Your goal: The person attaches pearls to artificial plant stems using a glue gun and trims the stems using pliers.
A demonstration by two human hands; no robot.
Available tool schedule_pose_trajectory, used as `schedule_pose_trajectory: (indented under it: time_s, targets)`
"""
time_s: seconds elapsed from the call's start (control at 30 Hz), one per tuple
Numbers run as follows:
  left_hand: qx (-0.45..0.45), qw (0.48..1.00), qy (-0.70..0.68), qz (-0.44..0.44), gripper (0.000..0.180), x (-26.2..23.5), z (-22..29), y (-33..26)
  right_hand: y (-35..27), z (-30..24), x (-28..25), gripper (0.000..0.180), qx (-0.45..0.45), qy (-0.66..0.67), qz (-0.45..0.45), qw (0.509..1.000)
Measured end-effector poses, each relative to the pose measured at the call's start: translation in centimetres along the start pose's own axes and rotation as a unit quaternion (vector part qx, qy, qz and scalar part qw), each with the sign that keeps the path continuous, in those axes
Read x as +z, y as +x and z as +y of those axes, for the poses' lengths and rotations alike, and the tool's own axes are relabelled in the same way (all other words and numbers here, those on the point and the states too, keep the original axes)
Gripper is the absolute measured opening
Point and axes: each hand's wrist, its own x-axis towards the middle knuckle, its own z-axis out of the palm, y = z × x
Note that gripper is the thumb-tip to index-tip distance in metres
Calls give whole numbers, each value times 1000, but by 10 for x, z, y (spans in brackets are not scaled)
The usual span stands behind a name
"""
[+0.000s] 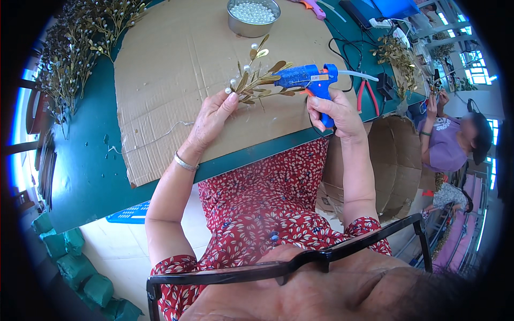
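Observation:
My right hand [340,113] is wrapped round the handle of a blue glue gun [300,76], whose nozzle points left into the leaves. A pale glue stick [360,75] sticks out of its back end. Between thumb and fingers, my left hand [215,119] pinches a gold-leaved artificial branch [251,80] with a few white pearl beads on it. The nozzle tip is partly hidden among the leaves, so contact with a leaf cannot be made out. Beyond the branch, a round metal bowl [242,28] holds many white pearl beads [254,12].
A cardboard sheet [166,80] covers much of the green table [85,176]. Finished-looking beaded branches [69,59] lie at the far left. Red-handled pliers [368,96], black cables [348,47] and a pink glue gun [315,7] lie right. A cardboard box [393,160] stands below; a person in purple [447,140] works at right.

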Motion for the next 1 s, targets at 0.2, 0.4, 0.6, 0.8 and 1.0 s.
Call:
schedule_pose_trajectory:
  time_s: [0.2,0.4,0.6,0.8,1.0]
  targets:
    - [12,1000,-17,3,45,1,-3,2,3,0,-1,22,3,25,-8,1000]
    - [15,1000,-19,2,52,2,1,5,3,-2,-2,23,4,16,0,1000]
    - [20,999,-27,-2,49,-1,-6,13,9,-1,0,29,-26,59,-23,998]
    - [7,989,-144,21,43,7,-10,16,1,12,-23,36,-68,273,-96,955]
    - [38,962,-224,153,42,7,-1,17,12,18,-37,38,-67,406,-149,899]
